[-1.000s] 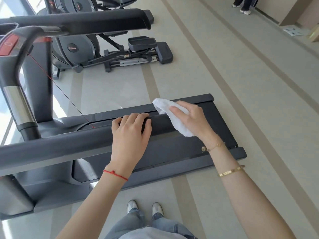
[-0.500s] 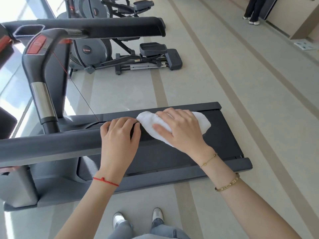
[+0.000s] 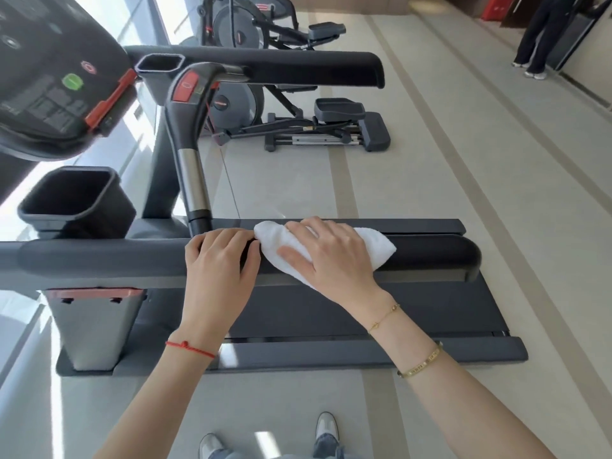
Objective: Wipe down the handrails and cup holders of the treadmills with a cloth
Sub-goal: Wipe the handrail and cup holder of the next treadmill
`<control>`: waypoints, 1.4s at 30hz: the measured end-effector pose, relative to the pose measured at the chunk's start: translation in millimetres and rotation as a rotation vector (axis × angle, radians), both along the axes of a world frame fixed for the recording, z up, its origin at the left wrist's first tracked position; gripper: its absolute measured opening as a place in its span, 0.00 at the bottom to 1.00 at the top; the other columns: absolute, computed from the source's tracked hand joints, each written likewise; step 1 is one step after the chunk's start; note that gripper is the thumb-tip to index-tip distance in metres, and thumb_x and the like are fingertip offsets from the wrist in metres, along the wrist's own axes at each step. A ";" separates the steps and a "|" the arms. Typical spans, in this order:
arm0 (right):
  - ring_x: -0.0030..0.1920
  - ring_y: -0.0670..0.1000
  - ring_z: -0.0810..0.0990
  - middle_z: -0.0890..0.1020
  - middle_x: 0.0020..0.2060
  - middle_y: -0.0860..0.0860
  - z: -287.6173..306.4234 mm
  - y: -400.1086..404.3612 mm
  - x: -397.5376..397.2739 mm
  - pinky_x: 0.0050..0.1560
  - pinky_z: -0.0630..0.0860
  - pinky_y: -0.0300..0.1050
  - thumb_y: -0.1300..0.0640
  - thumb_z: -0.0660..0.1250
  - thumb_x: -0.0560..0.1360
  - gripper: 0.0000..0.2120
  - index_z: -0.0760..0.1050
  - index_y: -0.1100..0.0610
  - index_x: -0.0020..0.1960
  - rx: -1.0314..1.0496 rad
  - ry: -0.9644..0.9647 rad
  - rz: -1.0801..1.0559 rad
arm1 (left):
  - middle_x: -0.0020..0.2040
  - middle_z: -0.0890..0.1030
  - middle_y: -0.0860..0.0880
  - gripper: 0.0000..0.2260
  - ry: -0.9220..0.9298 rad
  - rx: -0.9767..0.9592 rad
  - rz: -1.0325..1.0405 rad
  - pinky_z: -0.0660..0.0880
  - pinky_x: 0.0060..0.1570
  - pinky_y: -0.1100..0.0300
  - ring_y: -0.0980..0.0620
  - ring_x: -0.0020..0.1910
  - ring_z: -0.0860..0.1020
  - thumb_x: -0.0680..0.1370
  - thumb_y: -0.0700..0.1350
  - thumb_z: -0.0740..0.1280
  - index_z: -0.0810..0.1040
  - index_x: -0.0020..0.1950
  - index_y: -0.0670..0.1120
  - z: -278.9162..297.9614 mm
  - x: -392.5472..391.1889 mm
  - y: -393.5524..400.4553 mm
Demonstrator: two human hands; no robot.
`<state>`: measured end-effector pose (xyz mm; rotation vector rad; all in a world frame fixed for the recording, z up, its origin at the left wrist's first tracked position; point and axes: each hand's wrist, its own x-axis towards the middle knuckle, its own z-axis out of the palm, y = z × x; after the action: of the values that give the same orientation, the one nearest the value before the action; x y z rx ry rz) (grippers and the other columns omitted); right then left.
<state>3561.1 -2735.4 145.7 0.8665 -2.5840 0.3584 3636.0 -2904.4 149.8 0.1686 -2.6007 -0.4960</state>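
A: Two hands on one handrail, head view. The left hand (image 3: pixel 220 260) curls its fingers over the top of the near handrail (image 3: pixel 99 260), gripping the padded bar. Just to its right, the right hand (image 3: pixel 328 253) lies with fingers spread and fairly flat, pressing one white cloth (image 3: pixel 377 250) down onto the same bar.

B: Is the cloth bunched in the fist?

A: No, it is draped across the rail under the palm. One end pokes out to the left beside the left hand's fingertips, and the other end spreads right, toward the rail's rounded tip.

B: How many handrails in all?

A: Two long padded ones: the near one under the hands and a far handrail (image 3: pixel 298 66) running parallel above it in the picture. Between them one curved grip (image 3: pixel 188 137) with a silver sleeve rises, topped by a red button.

B: Cup holders?

A: Two. The near cup holder (image 3: pixel 66 200) sits left, just beyond the near rail; the far cup holder (image 3: pixel 159 62) sits at the left end of the far rail.

B: Anything else countable?

A: One console (image 3: pixel 49 77) at the upper left, one treadmill belt (image 3: pixel 430 309) below the rail, two elliptical machines (image 3: pixel 298 124) farther off, two shoes (image 3: pixel 326 425) at the bottom edge, three bracelets, and one other person's legs (image 3: pixel 536 38) at the far right.
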 end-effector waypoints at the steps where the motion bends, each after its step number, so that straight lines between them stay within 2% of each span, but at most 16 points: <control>1: 0.43 0.52 0.80 0.82 0.48 0.48 0.0 -11.0 2.4 0.44 0.75 0.48 0.38 0.51 0.81 0.23 0.78 0.50 0.59 0.001 0.007 -0.001 | 0.49 0.82 0.52 0.05 0.000 -0.006 -0.001 0.62 0.61 0.54 0.48 0.52 0.77 0.80 0.41 0.65 0.81 0.51 0.46 0.2 2.3 -11.6; 8: 0.43 0.52 0.80 0.82 0.49 0.47 -2.2 -93.3 21.2 0.43 0.74 0.46 0.41 0.52 0.81 0.21 0.78 0.50 0.60 0.007 0.028 -0.014 | 0.52 0.83 0.50 0.07 -0.008 -0.004 -0.001 0.64 0.62 0.51 0.47 0.55 0.78 0.80 0.41 0.65 0.82 0.54 0.46 2.1 19.2 -102.2; 15: 0.45 0.52 0.80 0.81 0.49 0.48 -2.8 -175.5 42.1 0.46 0.74 0.47 0.41 0.51 0.82 0.21 0.78 0.50 0.60 0.017 0.021 -0.036 | 0.53 0.82 0.50 0.08 -0.029 0.011 -0.015 0.63 0.64 0.53 0.48 0.56 0.77 0.80 0.41 0.65 0.82 0.55 0.47 1.9 39.8 -186.8; 22: 0.43 0.53 0.80 0.82 0.49 0.48 -4.9 -237.8 57.2 0.45 0.75 0.49 0.43 0.54 0.82 0.19 0.79 0.50 0.59 -0.027 0.053 -0.044 | 0.55 0.81 0.51 0.07 -0.002 0.014 -0.062 0.62 0.65 0.53 0.48 0.57 0.76 0.80 0.42 0.65 0.81 0.55 0.45 -1.8 55.2 -238.7; 29: 0.44 0.52 0.80 0.82 0.49 0.47 -4.7 -263.6 62.5 0.46 0.75 0.48 0.43 0.55 0.82 0.19 0.79 0.51 0.59 -0.038 0.055 -0.028 | 0.52 0.82 0.51 0.09 0.029 0.021 -0.061 0.68 0.62 0.49 0.47 0.53 0.77 0.80 0.43 0.62 0.81 0.55 0.46 -5.9 58.9 -273.7; 34: 0.47 0.51 0.79 0.81 0.51 0.48 1.1 -265.5 61.8 0.49 0.74 0.47 0.43 0.56 0.81 0.18 0.78 0.51 0.60 -0.032 -0.018 0.048 | 0.51 0.82 0.52 0.09 0.039 0.044 -0.050 0.67 0.61 0.51 0.49 0.53 0.77 0.80 0.44 0.62 0.81 0.56 0.47 -4.9 52.7 -282.9; 38: 0.49 0.51 0.77 0.78 0.50 0.47 18.6 -263.6 45.9 0.52 0.72 0.48 0.43 0.56 0.81 0.17 0.75 0.51 0.61 -0.169 -0.164 0.072 | 0.53 0.82 0.53 0.11 0.096 0.065 -0.002 0.65 0.63 0.54 0.51 0.55 0.77 0.81 0.47 0.59 0.80 0.57 0.48 0.5 37.9 -293.5; 42: 0.51 0.51 0.77 0.79 0.52 0.49 49.6 -278.0 -4.6 0.54 0.71 0.47 0.43 0.57 0.81 0.18 0.74 0.52 0.62 -0.282 -0.098 0.063 | 0.55 0.81 0.51 0.10 0.111 0.092 0.087 0.60 0.64 0.59 0.50 0.55 0.76 0.81 0.44 0.63 0.79 0.59 0.48 8.4 18.3 -306.7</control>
<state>3556.4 -3013.3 195.3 0.8470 -2.5142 0.7803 3654.3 -3211.2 158.2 0.2758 -2.4529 -0.5769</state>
